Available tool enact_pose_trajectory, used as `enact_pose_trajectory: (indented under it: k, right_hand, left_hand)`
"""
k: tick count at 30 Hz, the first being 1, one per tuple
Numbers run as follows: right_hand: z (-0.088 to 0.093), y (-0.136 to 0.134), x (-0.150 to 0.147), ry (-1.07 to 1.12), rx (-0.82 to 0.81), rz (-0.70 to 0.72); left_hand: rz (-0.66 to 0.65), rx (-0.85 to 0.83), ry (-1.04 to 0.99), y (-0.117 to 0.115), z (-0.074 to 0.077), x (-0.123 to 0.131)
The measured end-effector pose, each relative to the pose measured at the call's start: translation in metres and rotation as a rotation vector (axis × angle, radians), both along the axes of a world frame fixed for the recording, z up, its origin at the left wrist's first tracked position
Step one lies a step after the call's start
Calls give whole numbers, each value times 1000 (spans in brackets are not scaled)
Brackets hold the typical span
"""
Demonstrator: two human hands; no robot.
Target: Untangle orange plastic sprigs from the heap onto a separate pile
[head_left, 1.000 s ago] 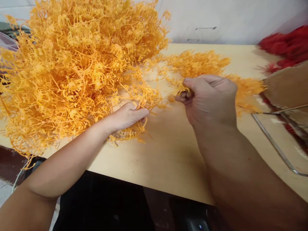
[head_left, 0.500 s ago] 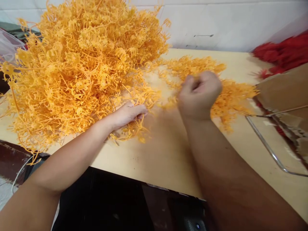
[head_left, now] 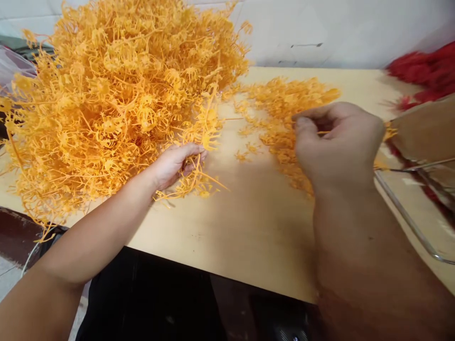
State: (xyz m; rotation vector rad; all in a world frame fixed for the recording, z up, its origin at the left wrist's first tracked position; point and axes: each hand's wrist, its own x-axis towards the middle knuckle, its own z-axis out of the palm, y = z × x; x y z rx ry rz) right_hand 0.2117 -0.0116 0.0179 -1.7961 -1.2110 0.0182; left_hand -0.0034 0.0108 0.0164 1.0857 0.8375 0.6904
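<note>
A large heap of orange plastic flower sprigs [head_left: 117,99] covers the left side of the table. At its right edge my left hand [head_left: 176,166] is closed, thumb against fingers, on an orange plastic sprig [head_left: 209,130] that stands up above the hand. More loose stems lie beneath it. My right hand [head_left: 343,144] is pinched closed above a smaller, flatter pile of orange sprigs [head_left: 291,102]. A thin orange line shows in the gap behind its fingers; whether that is held or lies behind, I cannot tell.
Red artificial foliage [head_left: 426,71] lies at the far right, beside a cardboard box [head_left: 423,128]. A bent metal rod [head_left: 405,222] rests on the pale table [head_left: 241,237] in front of the box. Behind stands a white wall [head_left: 320,23]. A few small orange bits lie between the piles.
My right hand has moved to the right over the smaller pile. My left hand has shifted slightly left, and a sprig now stands upright in its fingers.
</note>
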Motion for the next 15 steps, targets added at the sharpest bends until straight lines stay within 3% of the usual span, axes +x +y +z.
enact_pose_trajectory:
  k: [3, 6, 8, 12, 15]
  right_hand:
    - [13, -15, -35, 164, 58, 383]
    - [16, -25, -64, 283, -1, 701]
    - [14, -28, -75, 295, -40, 727]
    - [11, -27, -77, 194, -97, 610]
    - [14, -22, -65, 270, -59, 483]
  left_hand:
    - [-4, 1, -6, -1, -1, 1]
    - [35, 67, -19, -2, -5, 5]
    - [49, 119, -9, -3, -9, 8]
    - [19, 205, 6, -4, -13, 11]
    - [-9, 218, 41, -5, -10, 10]
